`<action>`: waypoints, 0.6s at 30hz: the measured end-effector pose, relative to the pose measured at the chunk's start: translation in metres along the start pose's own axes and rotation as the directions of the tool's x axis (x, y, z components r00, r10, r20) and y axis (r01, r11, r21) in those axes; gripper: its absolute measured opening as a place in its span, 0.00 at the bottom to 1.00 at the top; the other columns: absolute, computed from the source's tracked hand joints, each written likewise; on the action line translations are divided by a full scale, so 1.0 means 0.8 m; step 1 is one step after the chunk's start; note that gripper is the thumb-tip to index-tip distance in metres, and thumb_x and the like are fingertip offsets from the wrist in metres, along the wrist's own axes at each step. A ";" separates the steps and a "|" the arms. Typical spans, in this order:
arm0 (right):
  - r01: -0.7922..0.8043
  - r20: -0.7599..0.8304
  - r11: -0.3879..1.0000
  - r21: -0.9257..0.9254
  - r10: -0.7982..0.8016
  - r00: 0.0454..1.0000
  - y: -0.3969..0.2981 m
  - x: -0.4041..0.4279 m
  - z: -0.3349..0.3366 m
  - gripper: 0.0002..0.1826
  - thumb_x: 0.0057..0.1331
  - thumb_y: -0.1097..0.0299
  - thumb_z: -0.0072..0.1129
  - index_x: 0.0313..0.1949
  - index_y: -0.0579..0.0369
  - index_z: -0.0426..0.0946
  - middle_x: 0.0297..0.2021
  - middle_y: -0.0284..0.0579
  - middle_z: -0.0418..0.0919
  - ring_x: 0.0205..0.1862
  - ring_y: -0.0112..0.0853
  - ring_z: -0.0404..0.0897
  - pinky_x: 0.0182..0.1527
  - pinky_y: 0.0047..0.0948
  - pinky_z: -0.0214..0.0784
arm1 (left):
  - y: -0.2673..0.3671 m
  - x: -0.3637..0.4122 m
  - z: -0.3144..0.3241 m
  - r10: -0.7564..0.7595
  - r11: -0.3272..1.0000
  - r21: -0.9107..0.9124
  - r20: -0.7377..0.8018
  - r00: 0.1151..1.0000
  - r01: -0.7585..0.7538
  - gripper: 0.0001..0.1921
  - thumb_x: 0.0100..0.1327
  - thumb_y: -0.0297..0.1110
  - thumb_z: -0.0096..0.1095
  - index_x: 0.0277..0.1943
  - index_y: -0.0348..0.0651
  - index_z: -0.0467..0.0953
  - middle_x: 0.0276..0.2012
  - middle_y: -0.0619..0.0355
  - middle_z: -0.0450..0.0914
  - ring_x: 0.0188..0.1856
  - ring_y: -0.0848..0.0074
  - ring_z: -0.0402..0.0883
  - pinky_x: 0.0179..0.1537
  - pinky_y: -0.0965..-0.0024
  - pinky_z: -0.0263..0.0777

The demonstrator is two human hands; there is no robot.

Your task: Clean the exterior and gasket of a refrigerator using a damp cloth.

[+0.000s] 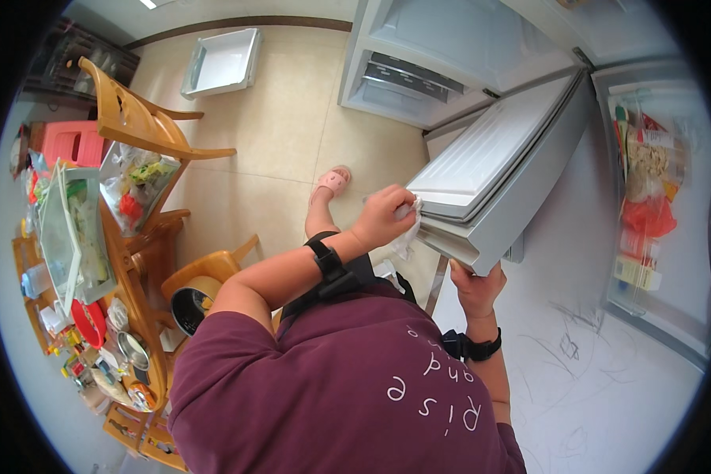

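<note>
My left hand (385, 218) pinches a crumpled white cloth (407, 236) against the end of an open refrigerator door (527, 172), by the edge of its white inner panel (480, 148). Part of the cloth hangs down below my fingers. Lower right, my right hand (479, 287) grips the grey outer corner of the same door, with the thumb on one side and fingers on the other. The door stands swung out from the refrigerator body (355, 71), whose compartment shows dark drawer fronts (412, 80).
A pale drawer (222, 65) lies on the tiled floor. Wooden chairs (136, 118) and a crowded wooden table (124, 284) holding another drawer (65, 237) stand left. A black pot (189, 308) sits on a stool. Another open door (657, 195) holds food bags, right.
</note>
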State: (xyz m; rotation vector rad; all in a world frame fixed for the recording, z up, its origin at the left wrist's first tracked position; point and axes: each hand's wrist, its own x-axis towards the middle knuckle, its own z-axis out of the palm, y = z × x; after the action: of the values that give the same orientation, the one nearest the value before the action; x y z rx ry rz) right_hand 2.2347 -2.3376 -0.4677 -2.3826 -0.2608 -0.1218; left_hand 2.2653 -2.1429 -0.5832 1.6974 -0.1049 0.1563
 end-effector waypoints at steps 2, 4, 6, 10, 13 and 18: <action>0.006 -0.004 1.000 0.006 -0.006 1.000 -0.004 0.002 0.001 0.26 0.45 0.63 0.72 0.42 0.60 0.72 0.29 0.47 0.81 0.29 0.40 0.82 0.31 0.31 0.74 | -0.004 0.000 0.002 0.043 0.999 0.026 -0.017 0.999 -0.043 0.09 0.49 0.24 0.63 0.35 0.40 0.73 0.30 0.53 0.73 0.31 0.63 0.75 0.33 0.67 0.70; 0.011 -0.007 1.000 0.013 -0.011 1.000 -0.004 0.003 0.001 0.26 0.46 0.63 0.72 0.41 0.60 0.72 0.29 0.47 0.80 0.29 0.40 0.82 0.31 0.31 0.74 | -0.004 0.002 0.003 0.085 0.995 0.052 -0.034 0.996 -0.083 0.09 0.49 0.25 0.63 0.35 0.40 0.73 0.30 0.54 0.73 0.32 0.63 0.75 0.33 0.66 0.70; 0.009 -0.011 1.000 0.005 -0.009 1.000 -0.001 0.000 0.002 0.25 0.46 0.63 0.72 0.40 0.60 0.73 0.28 0.47 0.80 0.28 0.39 0.82 0.30 0.30 0.73 | -0.001 0.003 0.001 0.166 0.983 0.087 -0.069 0.984 -0.160 0.10 0.49 0.21 0.64 0.36 0.37 0.74 0.30 0.54 0.74 0.30 0.67 0.76 0.31 0.71 0.70; -0.018 0.015 1.000 0.004 0.018 1.000 -0.003 0.000 0.002 0.24 0.46 0.64 0.72 0.40 0.60 0.73 0.27 0.46 0.80 0.27 0.38 0.82 0.29 0.30 0.73 | -0.005 0.004 0.002 0.112 0.993 0.053 -0.064 0.992 -0.109 0.09 0.49 0.24 0.64 0.35 0.40 0.73 0.30 0.55 0.73 0.31 0.63 0.76 0.32 0.67 0.70; 0.010 0.007 1.000 -0.009 -0.010 1.000 -0.004 0.001 0.003 0.24 0.46 0.64 0.71 0.40 0.60 0.73 0.27 0.46 0.80 0.26 0.38 0.82 0.29 0.29 0.73 | -0.005 0.006 0.001 0.103 0.995 0.026 -0.064 0.993 -0.101 0.08 0.49 0.24 0.63 0.34 0.40 0.73 0.29 0.55 0.73 0.30 0.64 0.76 0.31 0.67 0.70; 0.009 -0.017 1.000 0.009 -0.009 1.000 0.000 -0.003 0.003 0.24 0.46 0.65 0.71 0.40 0.61 0.72 0.28 0.46 0.80 0.27 0.38 0.82 0.30 0.29 0.74 | 0.002 0.006 0.002 0.102 0.995 -0.002 -0.077 0.992 -0.103 0.07 0.50 0.21 0.64 0.33 0.37 0.74 0.29 0.55 0.74 0.27 0.70 0.75 0.28 0.73 0.68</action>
State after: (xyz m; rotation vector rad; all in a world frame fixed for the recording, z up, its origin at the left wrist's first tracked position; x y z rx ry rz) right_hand 2.2325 -2.3365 -0.4703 -2.3706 -0.2637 -0.1453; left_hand 2.2695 -2.1448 -0.5808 1.6787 -0.1352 0.2978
